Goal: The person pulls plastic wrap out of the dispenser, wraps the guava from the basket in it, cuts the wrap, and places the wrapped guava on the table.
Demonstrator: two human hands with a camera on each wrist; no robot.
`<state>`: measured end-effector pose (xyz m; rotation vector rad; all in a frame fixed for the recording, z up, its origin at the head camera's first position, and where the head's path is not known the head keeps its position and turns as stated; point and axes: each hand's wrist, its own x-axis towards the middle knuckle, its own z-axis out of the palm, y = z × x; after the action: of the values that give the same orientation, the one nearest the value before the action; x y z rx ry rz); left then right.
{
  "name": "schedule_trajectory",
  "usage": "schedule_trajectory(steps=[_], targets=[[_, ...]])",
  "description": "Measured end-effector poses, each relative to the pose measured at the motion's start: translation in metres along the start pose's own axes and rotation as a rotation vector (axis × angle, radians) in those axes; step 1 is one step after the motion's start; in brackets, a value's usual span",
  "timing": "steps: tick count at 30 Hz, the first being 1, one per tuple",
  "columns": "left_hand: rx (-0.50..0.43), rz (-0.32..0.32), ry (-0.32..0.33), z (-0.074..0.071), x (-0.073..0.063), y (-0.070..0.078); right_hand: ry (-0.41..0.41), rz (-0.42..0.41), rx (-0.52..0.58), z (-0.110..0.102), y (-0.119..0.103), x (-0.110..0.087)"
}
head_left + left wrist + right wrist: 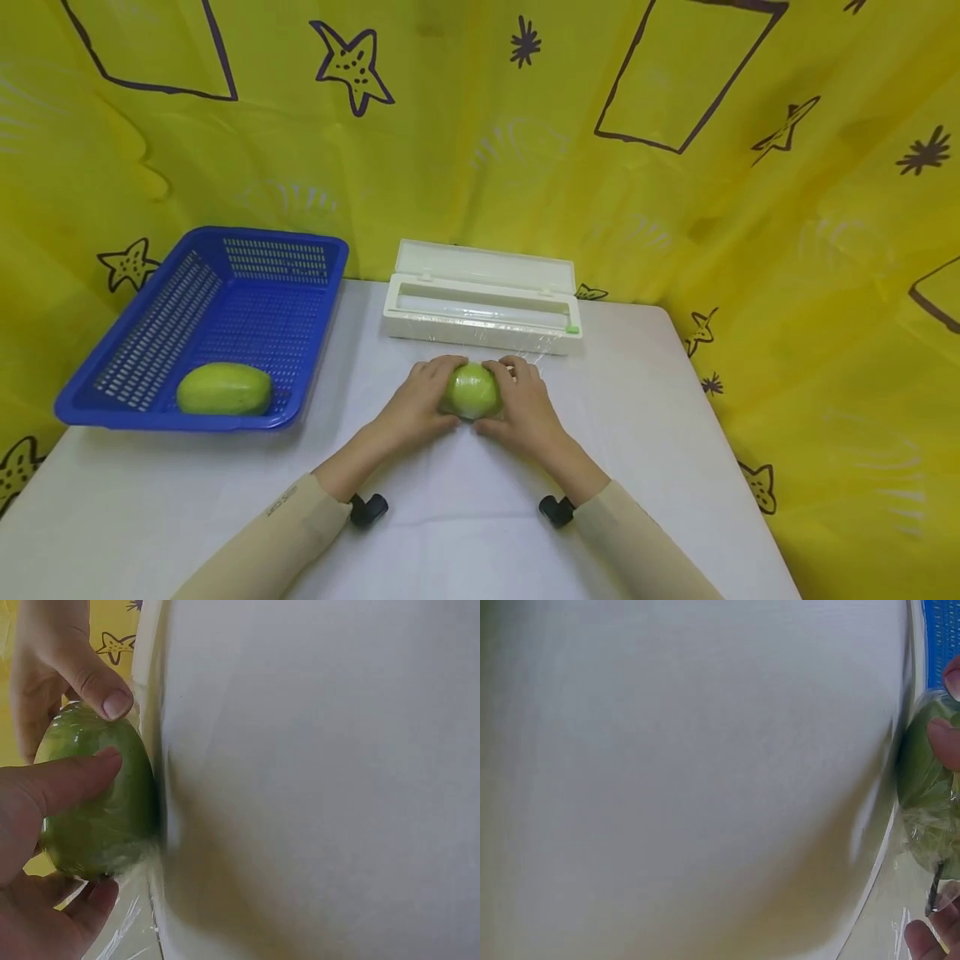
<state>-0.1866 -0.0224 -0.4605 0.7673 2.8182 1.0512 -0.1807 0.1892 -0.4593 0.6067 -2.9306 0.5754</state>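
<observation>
An oval green fruit (pixel 474 390) lies on the white table, covered in shiny clear plastic wrap. My left hand (pixel 420 400) grips its left side and my right hand (pixel 527 407) its right side. In the left wrist view, the left thumb (pixel 75 778) presses on the green skin, while the right thumb (pixel 97 686) sits near the fruit's upper end. A dark stem (pixel 935 889) pokes out near the right fingertips in the right wrist view. Behind the hands stands an open white wrap dispenser (pixel 483 333), a roll of film (pixel 483 311) inside it.
To the left, a blue plastic basket (pixel 318 333) holds another long green fruit (pixel 225 389). The dispenser's raised lid (pixel 483 267) leans back close to a yellow patterned curtain (pixel 465 125). The curtain surrounds the table (pixel 637 417) at the back and sides.
</observation>
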Motion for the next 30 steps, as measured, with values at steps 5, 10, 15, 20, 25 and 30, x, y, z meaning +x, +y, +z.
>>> schedule_trajectory(steps=[5,10,15,20,25,30], targets=[[-0.054,-0.025,0.016,0.002,0.004,-0.003,-0.014,0.016,0.009,0.000,0.000,0.003],[-0.117,-0.058,0.027,0.007,0.003,-0.006,-0.003,0.042,0.068,0.001,-0.001,0.005],[-0.193,-0.065,0.090,0.006,0.005,-0.008,-0.019,0.113,0.145,-0.001,0.006,0.009],[-0.249,-0.105,0.199,0.002,-0.002,-0.010,-0.038,0.117,0.155,-0.001,0.012,0.015],[-0.455,-0.269,0.253,-0.002,-0.014,-0.008,-0.013,0.072,0.131,-0.004,0.014,0.020],[-0.675,-0.398,0.153,0.004,-0.015,-0.012,0.005,0.054,0.059,-0.005,0.015,0.023]])
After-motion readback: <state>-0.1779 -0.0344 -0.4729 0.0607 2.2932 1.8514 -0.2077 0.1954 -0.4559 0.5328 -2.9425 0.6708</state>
